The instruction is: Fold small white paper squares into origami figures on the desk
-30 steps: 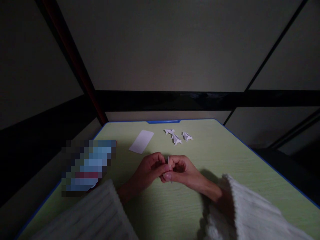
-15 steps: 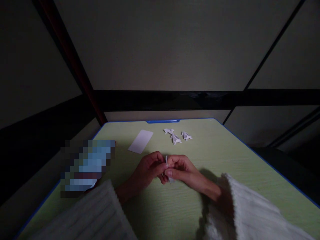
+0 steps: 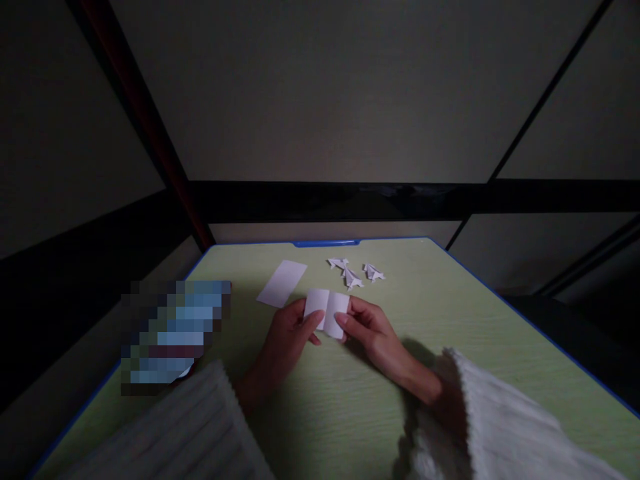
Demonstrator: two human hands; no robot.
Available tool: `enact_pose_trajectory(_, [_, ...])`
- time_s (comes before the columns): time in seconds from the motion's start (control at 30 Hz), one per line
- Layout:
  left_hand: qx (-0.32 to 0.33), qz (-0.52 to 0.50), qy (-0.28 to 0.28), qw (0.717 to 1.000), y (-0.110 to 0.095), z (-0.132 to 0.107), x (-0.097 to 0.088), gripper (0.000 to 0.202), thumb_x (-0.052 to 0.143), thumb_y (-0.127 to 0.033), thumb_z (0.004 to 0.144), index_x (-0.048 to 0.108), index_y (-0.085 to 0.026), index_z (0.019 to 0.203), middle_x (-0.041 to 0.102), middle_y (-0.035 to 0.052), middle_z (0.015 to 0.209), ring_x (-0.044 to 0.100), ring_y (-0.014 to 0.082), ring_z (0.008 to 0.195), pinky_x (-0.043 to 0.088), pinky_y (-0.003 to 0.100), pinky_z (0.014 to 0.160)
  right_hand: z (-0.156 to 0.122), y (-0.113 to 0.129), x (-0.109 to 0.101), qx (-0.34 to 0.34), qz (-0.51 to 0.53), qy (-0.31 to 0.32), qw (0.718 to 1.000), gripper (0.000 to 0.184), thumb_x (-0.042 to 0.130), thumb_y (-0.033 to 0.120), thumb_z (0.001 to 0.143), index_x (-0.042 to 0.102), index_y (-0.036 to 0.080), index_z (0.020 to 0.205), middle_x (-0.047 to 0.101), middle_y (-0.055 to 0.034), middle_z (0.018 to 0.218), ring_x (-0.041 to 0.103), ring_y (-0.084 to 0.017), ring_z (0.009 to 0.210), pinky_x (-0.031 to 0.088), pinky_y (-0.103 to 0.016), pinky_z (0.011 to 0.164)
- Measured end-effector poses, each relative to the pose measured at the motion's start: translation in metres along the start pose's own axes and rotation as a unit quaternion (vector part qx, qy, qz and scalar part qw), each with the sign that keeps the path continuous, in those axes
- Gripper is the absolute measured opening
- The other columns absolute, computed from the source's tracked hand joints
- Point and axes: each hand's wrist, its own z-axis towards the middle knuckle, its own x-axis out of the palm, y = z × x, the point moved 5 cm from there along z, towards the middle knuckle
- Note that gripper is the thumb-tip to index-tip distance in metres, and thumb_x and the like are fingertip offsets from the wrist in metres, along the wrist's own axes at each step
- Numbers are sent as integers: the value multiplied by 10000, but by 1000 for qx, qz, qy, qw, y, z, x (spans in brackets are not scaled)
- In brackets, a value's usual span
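A small white sheet of paper (image 3: 337,305) with a crease down its middle is held spread between my hands, above the table. My left hand (image 3: 291,331) pinches its left half, thumb on top and fingers behind. On the right half, my right hand (image 3: 373,330) grips in the same way, its thumb near the crease. Just beyond the hands lie three folded white paper figures, frog-like in shape: one at the left (image 3: 337,263), one in front (image 3: 353,277) and one at the right (image 3: 373,272).
A flat white sheet (image 3: 283,283) lies on the pale green table (image 3: 450,320), left of the figures. Farther left is a pixelated item (image 3: 180,333). The table has a blue edge, with a blue strip (image 3: 327,243) at the back, close to a panelled wall.
The paper, folded and seen edge-on between my fingertips before, now lies opened out with its faces showing. My hands have moved slightly apart. The figures and flat sheet have stayed put.
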Motion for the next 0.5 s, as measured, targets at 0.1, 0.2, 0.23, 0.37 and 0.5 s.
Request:
enact_pose_trajectory(0.1, [-4,0,-35,999,-3,-1,-3,134,560,-250,644,572,-118,621,581,-6,514,522,95,473,417,175,416,2,-3,-3,8,-14,-28,999,292,525,377,708,423,160,542,409,43,468,342,-77,461,241,-211,453])
enact_pose_trajectory(0.2, [-6,2,-74,997,-7,-2,-6,137,574,-243,623,560,-123,559,562,-18,443,494,84,409,397,176,402,4,-8,-5,21,-9,-37,999,317,531,397,692,406,162,519,404,47,449,336,-74,447,231,-210,446])
enact_pose_trajectory(0.23, [-5,6,-86,996,-8,-2,-7,132,577,-237,616,559,-125,547,558,-21,430,484,80,396,392,175,399,5,-9,-5,27,-8,-35,999,316,531,398,688,411,160,520,408,46,448,338,-73,444,230,-210,446])
enact_pose_trajectory(0.37, [11,24,-101,995,-11,-2,-9,114,577,-232,610,571,-130,559,545,-34,419,458,71,379,375,170,389,5,-12,-5,60,-22,-26,998,278,555,360,667,448,145,526,434,41,454,343,-64,427,229,-207,440])
enact_pose_trajectory(0.5, [13,44,-74,996,-9,-1,-8,95,579,-219,611,588,-127,633,545,-39,461,444,62,382,358,162,377,3,-9,-7,64,-4,-51,997,227,609,304,624,458,145,563,460,49,460,365,-59,420,242,-199,434])
